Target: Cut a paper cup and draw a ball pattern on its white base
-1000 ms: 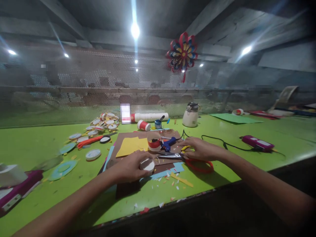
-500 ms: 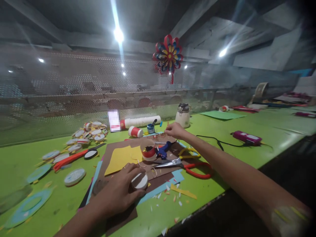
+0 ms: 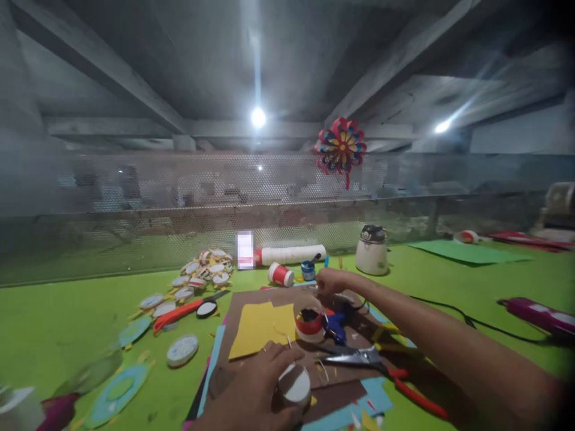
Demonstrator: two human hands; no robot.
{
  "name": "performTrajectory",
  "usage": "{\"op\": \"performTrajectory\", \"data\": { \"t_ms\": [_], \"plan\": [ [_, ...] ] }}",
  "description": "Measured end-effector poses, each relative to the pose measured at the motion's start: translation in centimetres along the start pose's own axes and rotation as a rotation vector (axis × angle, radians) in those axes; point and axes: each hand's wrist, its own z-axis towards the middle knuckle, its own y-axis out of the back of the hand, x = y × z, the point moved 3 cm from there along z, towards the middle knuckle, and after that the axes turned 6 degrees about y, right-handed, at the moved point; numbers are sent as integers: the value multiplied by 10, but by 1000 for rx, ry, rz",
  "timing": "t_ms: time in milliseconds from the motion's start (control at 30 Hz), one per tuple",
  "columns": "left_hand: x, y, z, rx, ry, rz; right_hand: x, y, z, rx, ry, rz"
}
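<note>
My left hand (image 3: 258,389) curls around a white round disc (image 3: 296,386) that lies on brown paper (image 3: 251,296); thumb and fingers touch its edge. My right hand (image 3: 331,281) reaches across to the back of the brown paper, its fingers pinched low over the surface. What they hold, if anything, I cannot make out. Just in front of it stands a cut red and white paper cup ring (image 3: 309,326), beside a blue glue gun (image 3: 336,328). Large scissors (image 3: 354,357) with red handles lie open nearby, and a yellow sheet (image 3: 258,326) rests to the left.
Many white discs with yellow points (image 3: 215,269) are heaped at the back left, near an orange-handled tool (image 3: 177,314). A paper cup (image 3: 281,275), a stack of cups (image 3: 294,255), a blue jar (image 3: 308,270) and a pale flask (image 3: 372,254) stand or lie behind. A black cord (image 3: 449,308) crosses the right.
The camera has tilted up, so the table sits lower and further right in view. My right hand has shifted left over the table. My left hand stays on the disc.
</note>
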Motion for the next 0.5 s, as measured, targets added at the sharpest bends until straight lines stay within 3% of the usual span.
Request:
{"op": "performTrajectory", "data": {
  "t_ms": [167,267,333,400,500],
  "plan": [
    [4,-4,2,-22,34,-6,-10,43,-16,-315,-93,233],
    [0,-2,1,-44,12,-34,-8,61,-47,-535,-104,426],
    [-3,0,-1,-69,4,-58,2,62,-72,-621,-85,578],
    [-7,2,-2,-90,11,-86,18,55,-96,-639,-56,740],
    [-8,1,-4,-106,51,-108,47,34,-121,-535,-14,998]
  ]
}}
